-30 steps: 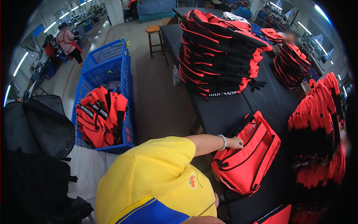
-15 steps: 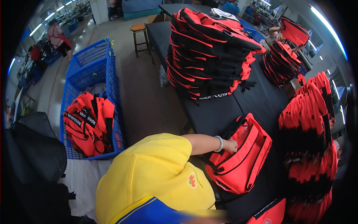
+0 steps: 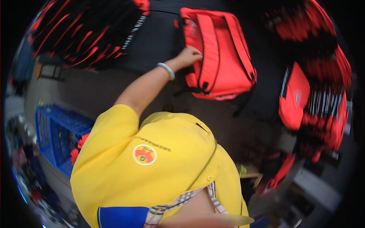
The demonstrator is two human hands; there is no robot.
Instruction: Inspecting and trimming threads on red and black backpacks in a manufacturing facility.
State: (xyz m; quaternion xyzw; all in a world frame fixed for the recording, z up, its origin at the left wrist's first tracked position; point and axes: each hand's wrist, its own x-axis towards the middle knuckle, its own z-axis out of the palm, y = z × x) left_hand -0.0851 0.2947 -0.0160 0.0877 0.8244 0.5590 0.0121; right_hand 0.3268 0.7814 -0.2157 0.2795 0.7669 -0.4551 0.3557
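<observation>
My left hand [image 3: 189,57], with a pale bangle on its wrist, is at the left side of a red backpack [image 3: 228,49]. Its fingers are curled and pressed together at the edge of the near shoulder strap [image 3: 210,47], closed on the backpack. The backpack lies on the black table [image 3: 152,36] with both padded straps facing up, and its lower end comes to the table's near edge. Black webbing hangs from its lower corners. My right hand is out of view; only the yellow sleeve on that side shows.
A tall pile of black and red bags [image 3: 87,34] stands at the upper left. More stacked bags [image 3: 327,64] rise at the right, with a single red bag [image 3: 296,98] beside them. A blue plastic crate [image 3: 57,136] sits on the floor at the left.
The view has swung right and down, so the bag pile and crate sit further left. My left hand stays at the backpack's left side, and its straps now show more squarely.
</observation>
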